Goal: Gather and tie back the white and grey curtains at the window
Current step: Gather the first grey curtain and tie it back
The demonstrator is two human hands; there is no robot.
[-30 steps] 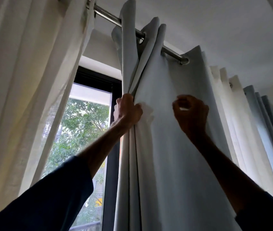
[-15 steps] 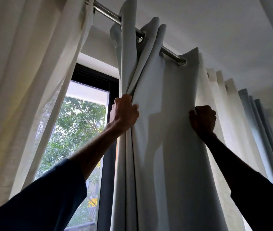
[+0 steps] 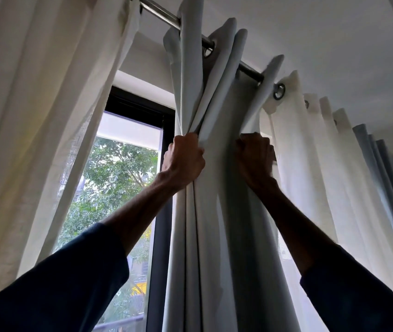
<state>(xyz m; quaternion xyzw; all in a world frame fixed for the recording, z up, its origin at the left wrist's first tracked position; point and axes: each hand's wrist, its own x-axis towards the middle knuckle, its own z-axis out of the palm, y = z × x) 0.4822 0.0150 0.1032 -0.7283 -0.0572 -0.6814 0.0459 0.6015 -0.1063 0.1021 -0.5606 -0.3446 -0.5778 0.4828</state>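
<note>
A pale grey curtain (image 3: 217, 236) hangs in bunched folds from a metal rod (image 3: 164, 16) in the middle of the view. My left hand (image 3: 184, 160) grips the gathered left folds high up. My right hand (image 3: 255, 156) grips the curtain's right edge and holds it close against the bunch. Right of it hangs a white sheer curtain (image 3: 310, 178), then more grey folds (image 3: 382, 178) at the far right. Another white curtain (image 3: 34, 116) fills the left side.
Between the left white curtain and the grey bunch shows a dark-framed window (image 3: 164, 130) with green trees (image 3: 116, 173) outside. The white ceiling (image 3: 322, 39) slopes above the rod. Dark blue sleeves cover both my forearms.
My right hand has pulled the grey curtain's right edge leftward toward my left hand, so the panel is now folded tighter. The white sheer's eyelets have come into sight behind it.
</note>
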